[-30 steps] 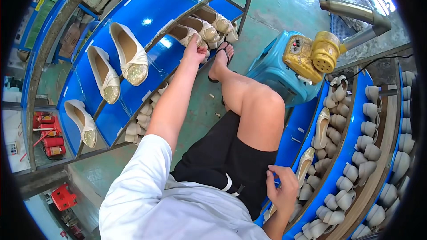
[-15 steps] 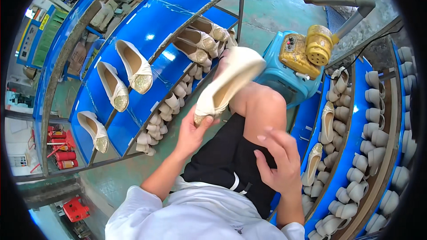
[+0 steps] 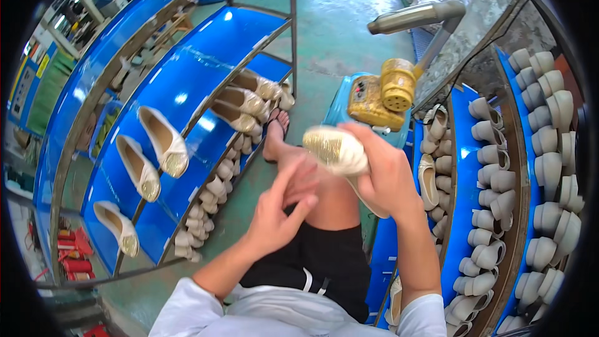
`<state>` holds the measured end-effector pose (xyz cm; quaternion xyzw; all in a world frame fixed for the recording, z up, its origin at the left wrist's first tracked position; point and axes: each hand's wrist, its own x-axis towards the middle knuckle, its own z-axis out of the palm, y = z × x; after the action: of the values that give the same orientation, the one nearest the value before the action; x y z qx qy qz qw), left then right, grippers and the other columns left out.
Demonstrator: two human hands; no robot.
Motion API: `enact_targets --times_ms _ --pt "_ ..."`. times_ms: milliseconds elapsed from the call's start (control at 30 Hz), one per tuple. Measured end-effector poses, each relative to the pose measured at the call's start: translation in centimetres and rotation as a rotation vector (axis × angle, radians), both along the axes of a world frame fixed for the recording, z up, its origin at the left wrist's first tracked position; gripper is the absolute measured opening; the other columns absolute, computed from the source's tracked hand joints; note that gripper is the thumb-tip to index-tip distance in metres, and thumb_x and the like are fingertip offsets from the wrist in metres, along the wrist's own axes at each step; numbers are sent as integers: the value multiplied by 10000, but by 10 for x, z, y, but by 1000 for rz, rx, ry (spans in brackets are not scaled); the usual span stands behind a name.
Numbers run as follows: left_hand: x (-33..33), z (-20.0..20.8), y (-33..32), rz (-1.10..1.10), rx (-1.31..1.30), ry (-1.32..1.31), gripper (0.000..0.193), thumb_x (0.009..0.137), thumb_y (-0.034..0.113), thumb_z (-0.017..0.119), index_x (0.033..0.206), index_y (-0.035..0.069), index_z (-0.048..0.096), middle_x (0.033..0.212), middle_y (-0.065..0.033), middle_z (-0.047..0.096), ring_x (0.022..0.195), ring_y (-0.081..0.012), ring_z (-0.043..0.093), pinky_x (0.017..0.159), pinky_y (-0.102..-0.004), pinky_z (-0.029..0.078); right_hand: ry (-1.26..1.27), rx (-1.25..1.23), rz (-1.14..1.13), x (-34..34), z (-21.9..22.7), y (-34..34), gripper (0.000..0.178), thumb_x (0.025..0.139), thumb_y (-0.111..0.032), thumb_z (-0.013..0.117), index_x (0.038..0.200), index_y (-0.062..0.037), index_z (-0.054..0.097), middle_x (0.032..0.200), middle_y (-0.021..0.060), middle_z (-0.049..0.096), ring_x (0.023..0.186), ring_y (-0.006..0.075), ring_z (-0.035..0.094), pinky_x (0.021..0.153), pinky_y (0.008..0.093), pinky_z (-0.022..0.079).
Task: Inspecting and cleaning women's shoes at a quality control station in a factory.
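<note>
The right hand (image 3: 387,178) grips a cream shoe (image 3: 337,150) with a glittery gold toe, fingers wrapped around its back half, toe pointing left. The shoe is held above the person's bare knee (image 3: 331,196), just in front of a yellow machine (image 3: 380,93). The left hand (image 3: 281,212) hangs just beside the shoe without touching it, empty, fingers loosely spread and slightly curled. To the left, a blue rack (image 3: 187,81) carries more cream shoes (image 3: 162,150) on its sloped shelf, with brown-lined ones higher up. To the right, a second blue rack (image 3: 465,175) holds rows of pale shoe forms (image 3: 549,168).
</note>
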<state>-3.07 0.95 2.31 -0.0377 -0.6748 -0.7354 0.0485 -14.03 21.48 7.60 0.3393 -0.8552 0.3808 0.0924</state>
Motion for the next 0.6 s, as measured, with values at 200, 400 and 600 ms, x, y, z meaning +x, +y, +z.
enact_targets --times_ms 200,400,600 --pt "28 -40 -17 -86 -138 -236 391 1028 11 645 1412 -43 599 1330 -175 714 1181 -215 720 1006 -330 577 -116 -239 -265 -156 -68 -7 578 814 -28 529 1392 -42 529 1171 312 694 1142 525 634 954 551 517" --pt "37 -63 -39 -30 -167 -409 312 1054 79 633 1336 -55 640 1231 -162 752 1130 -210 728 1015 -352 574 -178 -293 -532 -251 -121 -29 557 825 -94 574 1375 -37 516 1196 308 698 1177 529 628 1019 552 499" --pt "30 -72 -47 31 -159 -469 309 1056 81 632 1335 -51 645 1216 -158 756 1107 -200 728 1006 -341 575 -220 -287 -573 -289 -133 -49 596 811 -73 554 1394 0 459 1209 344 683 1195 550 607 1035 577 477"
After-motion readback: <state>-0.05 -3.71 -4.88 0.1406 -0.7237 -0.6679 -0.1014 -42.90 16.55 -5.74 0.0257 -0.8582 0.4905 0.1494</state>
